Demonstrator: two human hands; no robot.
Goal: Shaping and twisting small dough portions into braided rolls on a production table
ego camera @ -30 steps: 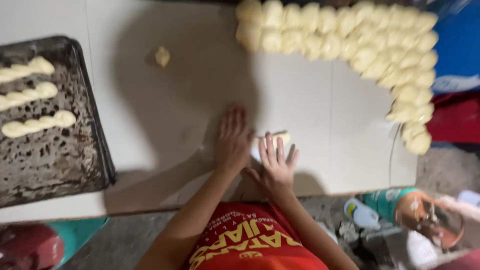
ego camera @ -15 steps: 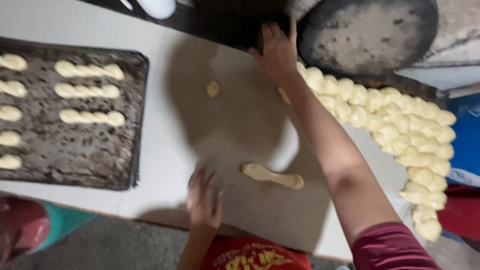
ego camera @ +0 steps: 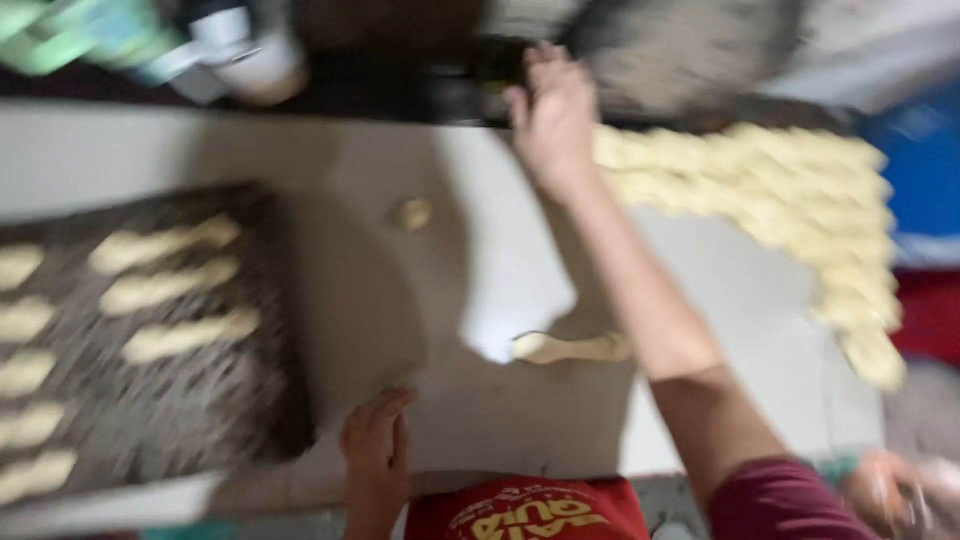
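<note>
Right hand point(ego camera: 553, 115) near dough pieces point(ego camera: 770, 190)

Maroon short sleeve on right arm; bare hands point(ego camera: 548, 110), forearms.

whole frame: motion-blurred, edges soft everywhere
right hand point(ego camera: 552, 118): smeared at the far table edge; contact with the dough pile point(ego camera: 770, 190) can't be told, fingers unreadable
left hand point(ego camera: 376, 452): wrist cut by bottom edge
baking tray point(ego camera: 200, 420): cut off at left edge, surface texture a blur
dough strips point(ego camera: 165, 290): left ones clipped by frame edge
far-side clutter point(ego camera: 200, 45): green and white shapes, unidentifiable
red shirt point(ego camera: 530, 510): only top shows, print blurred
</note>
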